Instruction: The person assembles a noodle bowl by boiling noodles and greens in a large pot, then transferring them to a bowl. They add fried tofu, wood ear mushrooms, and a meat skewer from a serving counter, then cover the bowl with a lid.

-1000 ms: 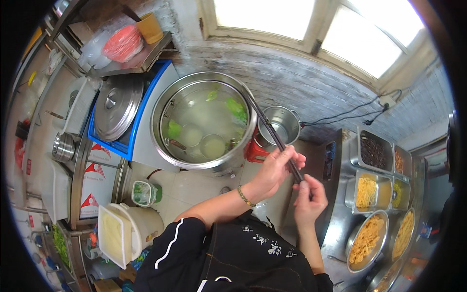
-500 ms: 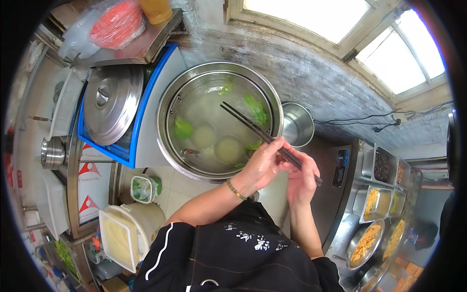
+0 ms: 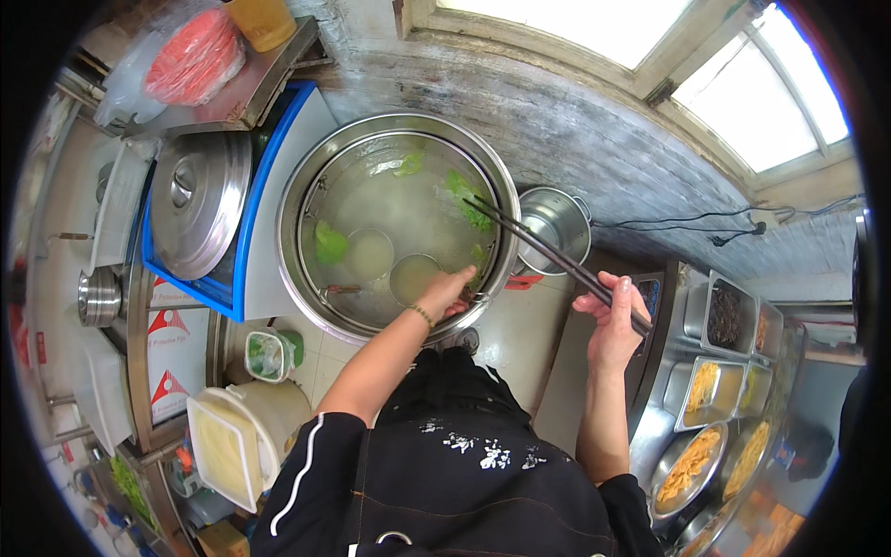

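My right hand [image 3: 614, 325] is closed around long dark chopsticks [image 3: 557, 258], whose tips point over the right side of a big steel pot [image 3: 290, 232]. Cloudy, pale liquid fills the pot, and green leaves [image 3: 330, 243] float in it. Two round strainers [image 3: 369, 254] sit low in the liquid, and a brown handle [image 3: 343, 290] shows near the left one. My left hand [image 3: 444, 291] reaches to the pot's near right inner edge, beside the right strainer [image 3: 414, 276]. Its thumb and fingers are apart; whether they touch a handle there is hidden.
Right of the pot stands a smaller steel pot [image 3: 555, 227] against the wall. A steel lid [image 3: 200, 204] leans left, by a blue-edged case [image 3: 243, 269]. Food trays [image 3: 715, 392] and a bowl [image 3: 689, 469] line the right counter. A white bucket [image 3: 278, 418] stands at lower left.
My left hand has left the chopsticks and gone down to the pot's near right edge. My right hand has moved right with the chopsticks, their tips now over the right-hand leaves.
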Motion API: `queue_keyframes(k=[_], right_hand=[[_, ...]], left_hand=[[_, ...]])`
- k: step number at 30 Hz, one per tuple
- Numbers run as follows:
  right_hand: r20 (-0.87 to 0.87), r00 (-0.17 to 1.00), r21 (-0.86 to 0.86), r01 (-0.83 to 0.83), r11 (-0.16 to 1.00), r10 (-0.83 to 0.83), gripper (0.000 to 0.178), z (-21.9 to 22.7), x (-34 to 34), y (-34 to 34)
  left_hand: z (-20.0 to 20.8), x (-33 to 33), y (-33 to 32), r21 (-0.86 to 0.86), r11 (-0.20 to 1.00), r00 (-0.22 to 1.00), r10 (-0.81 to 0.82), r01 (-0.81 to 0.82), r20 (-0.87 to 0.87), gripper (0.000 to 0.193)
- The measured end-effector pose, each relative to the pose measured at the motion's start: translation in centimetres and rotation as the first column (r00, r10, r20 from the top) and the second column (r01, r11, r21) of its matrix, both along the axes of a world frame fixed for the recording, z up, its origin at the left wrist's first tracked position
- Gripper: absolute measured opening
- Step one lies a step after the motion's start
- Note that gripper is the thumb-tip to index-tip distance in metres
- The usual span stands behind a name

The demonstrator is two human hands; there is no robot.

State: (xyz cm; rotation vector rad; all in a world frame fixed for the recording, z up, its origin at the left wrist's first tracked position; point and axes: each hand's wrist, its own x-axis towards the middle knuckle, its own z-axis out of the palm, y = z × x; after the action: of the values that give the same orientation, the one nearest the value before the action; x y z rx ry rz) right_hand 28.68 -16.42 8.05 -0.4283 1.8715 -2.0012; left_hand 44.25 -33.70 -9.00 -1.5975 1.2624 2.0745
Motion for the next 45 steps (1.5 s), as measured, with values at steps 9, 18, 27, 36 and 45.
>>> queue_keyframes(k=[9, 18, 27, 36, 45], right_hand=[[0.05, 0.988, 0.097, -0.15, 0.984, 0.146, 0.033, -1.4, -3.2, 1.5], [-0.112, 0.689, 0.465, -0.6, 0.651, 0.716, 0.02, -5.0, -2.3, -6.5], [-0.524, 0.622, 0.537, -0.29, 0.792, 0.583, 0.015, -8.2, -0.6, -12.6], [-0.093, 0.849, 0.475, -0.421, 0.772, 0.52, 0.022, -7.9, 2.0, -10.4], [-0.238, 0.735, 0.573, -0.421, 0.703, 0.635, 0.018, -9.8, 6.6, -11.8]], left_hand=[[-1.3, 0.6, 0.4, 0.119, 0.959, 0.967, 0.253, -0.256, 0.037, 0.019], [5.6, 5.6, -1.8, -0.147, 0.988, 0.987, -0.024, 0.048, 0.159, 0.027], [6.8, 8.4, -3.5, -0.266, 0.843, 0.874, -0.396, 0.467, 0.281, 0.033], [1.7, 10.0, -2.7, 0.354, 0.855, 0.907, 0.419, -0.38, -0.038, 0.012], [6.0, 12.3, -2.3, 0.372, 0.864, 0.917, 0.392, -0.339, -0.076, 0.011]])
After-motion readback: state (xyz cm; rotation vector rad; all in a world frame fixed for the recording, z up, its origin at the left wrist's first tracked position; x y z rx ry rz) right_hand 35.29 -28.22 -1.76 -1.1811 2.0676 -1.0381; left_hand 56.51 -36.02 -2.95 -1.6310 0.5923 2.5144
